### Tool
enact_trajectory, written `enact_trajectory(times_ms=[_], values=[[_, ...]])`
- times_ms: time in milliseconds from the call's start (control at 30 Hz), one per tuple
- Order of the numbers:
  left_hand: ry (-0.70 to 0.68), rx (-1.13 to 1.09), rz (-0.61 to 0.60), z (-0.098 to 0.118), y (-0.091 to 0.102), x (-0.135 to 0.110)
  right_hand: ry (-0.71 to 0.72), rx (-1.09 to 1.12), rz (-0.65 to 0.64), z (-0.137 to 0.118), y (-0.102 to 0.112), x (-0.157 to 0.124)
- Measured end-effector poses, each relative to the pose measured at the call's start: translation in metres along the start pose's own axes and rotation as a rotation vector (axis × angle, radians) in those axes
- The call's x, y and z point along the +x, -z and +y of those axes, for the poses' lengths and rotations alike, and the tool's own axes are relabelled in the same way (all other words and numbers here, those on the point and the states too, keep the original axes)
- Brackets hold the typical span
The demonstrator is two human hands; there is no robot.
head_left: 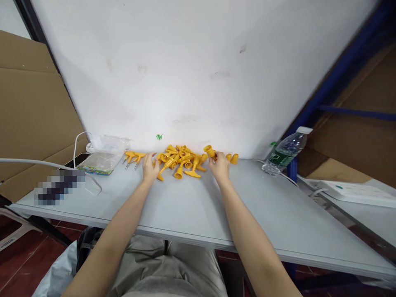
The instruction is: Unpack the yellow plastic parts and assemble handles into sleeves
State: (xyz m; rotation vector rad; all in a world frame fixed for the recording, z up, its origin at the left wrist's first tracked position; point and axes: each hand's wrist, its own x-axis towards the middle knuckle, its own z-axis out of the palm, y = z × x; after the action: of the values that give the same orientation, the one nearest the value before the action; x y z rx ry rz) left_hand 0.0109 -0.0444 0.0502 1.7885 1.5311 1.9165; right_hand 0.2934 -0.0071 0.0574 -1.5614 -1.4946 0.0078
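Yellow plastic corkscrew parts lie heaped in a pile [181,161] against the back panel, T-shaped handles mixed with bell-shaped caps. My right hand [219,167], at the pile's right end, grips a yellow bell-shaped cap [208,150] with its wide opening facing out. Two more yellow caps [234,159] stand just beyond that hand. My left hand [150,168] is at the pile's left side with curled fingers; bits of yellow show by them, but what they hold is partly hidden. Beside it lie several yellow corkscrew handles [130,155] with bare metal spirals pointing toward me.
A white panel [198,74] rises behind the grey table [185,206]. At left are a clear plastic bag [100,161], white cables and a blurred dark object [58,187]. A tilted water bottle [286,152] leans at right, near a white power strip [359,193] and blue frame.
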Motion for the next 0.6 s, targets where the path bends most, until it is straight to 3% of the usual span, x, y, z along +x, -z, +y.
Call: enact_trajectory(times_ms=[67,167,333,433,600], values=[[-0.114,-0.024,-0.100,0.010,-0.001,-0.005,0.029,0.219,0.009,-0.017,-0.002,-0.004],[-0.244,-0.036,-0.256,0.021,-0.005,-0.013,0.075,0.538,-0.087,-0.045,-0.012,-0.020],[-0.323,0.098,-0.436,0.022,-0.010,-0.019,0.056,0.955,-0.396,-0.078,-0.028,-0.052],[-0.294,0.159,-0.441,0.017,-0.011,-0.018,-0.005,1.048,-0.488,-0.086,-0.028,-0.061],[-0.213,0.174,-0.394,0.012,-0.013,-0.017,-0.089,1.117,-0.500,-0.090,-0.021,-0.062]])
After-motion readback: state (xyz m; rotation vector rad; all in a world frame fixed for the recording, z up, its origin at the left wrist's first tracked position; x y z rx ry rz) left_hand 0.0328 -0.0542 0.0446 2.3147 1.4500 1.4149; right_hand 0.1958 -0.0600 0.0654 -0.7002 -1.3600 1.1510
